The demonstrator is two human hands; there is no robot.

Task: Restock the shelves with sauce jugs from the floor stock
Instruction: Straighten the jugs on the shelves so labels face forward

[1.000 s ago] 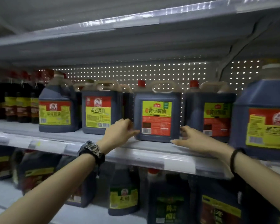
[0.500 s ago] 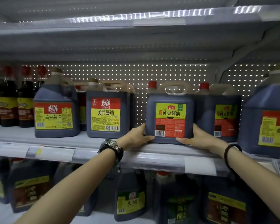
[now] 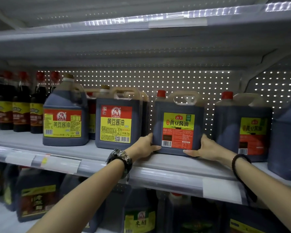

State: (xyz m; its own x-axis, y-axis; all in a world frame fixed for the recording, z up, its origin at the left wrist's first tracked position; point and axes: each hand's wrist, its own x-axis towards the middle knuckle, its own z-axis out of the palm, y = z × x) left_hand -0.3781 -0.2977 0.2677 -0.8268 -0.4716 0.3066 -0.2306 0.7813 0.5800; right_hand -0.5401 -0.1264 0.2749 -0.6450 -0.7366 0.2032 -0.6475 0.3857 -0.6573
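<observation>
A dark soy sauce jug (image 3: pixel 178 105) with a red cap and a green-and-red label stands upright on the grey shelf (image 3: pixel 107 153), near its front edge. My left hand (image 3: pixel 144 147) presses against the jug's lower left side. On the lower right corner sits my right hand (image 3: pixel 203 147), fingers under the front edge. Both hands grip the jug between them. A watch is on my left wrist, a dark band on my right.
Two jugs with yellow-and-red labels (image 3: pixel 65 118) (image 3: pixel 118 120) stand to the left, and a matching red-capped jug (image 3: pixel 242 125) to the right. Tall bottles (image 3: pixel 20 105) fill the far left. A larger jug (image 3: pixel 286 140) sits at the right edge. More jugs (image 3: pixel 138 216) line the lower shelf.
My hands went from resting at the jug's base to clasping its two lower sides. The jug now stands nearer the shelf's front, and the view has shifted closer.
</observation>
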